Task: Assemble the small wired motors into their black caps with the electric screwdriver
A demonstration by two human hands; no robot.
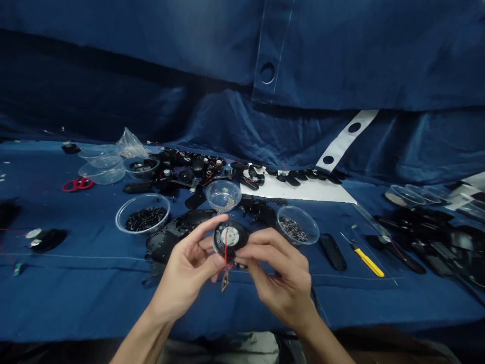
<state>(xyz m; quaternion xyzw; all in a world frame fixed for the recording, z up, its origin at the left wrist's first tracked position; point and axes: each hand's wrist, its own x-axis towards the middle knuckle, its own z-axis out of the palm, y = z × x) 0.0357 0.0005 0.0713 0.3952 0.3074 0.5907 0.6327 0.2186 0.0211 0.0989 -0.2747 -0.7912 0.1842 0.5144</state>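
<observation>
- Left hand [185, 273]: my fingers [206, 228] are curled together around a round black speaker driver [229, 238], clamped on its left rim.
- Right hand [280, 280]: my thumb and fingers [261, 247] are closed on the driver's right edge, with the tips partly out of view.
- Held item: the driver sits between my hands, above the table, its silver centre facing me. A thin red wire [226, 251] hangs from it to a small pointed brown tag [225, 281].
- Handling: I judge it light and stiff at the black rim, the best place to hold it. The silver centre looks fragile, and the wire looks limp and easily snagged.
- Directly below: a curved black plastic housing [170, 237], just beyond my left hand.
- Nearby: a clear round bowl of black screws [144, 218], a clear round bowl of small silver parts [223, 196] and a clear round bowl of dark small parts [297, 226].
- Farther out: red-handled scissors [78, 184], a yellow-handled utility knife [367, 262] and a dark blue cloth table cover [76, 303].
</observation>
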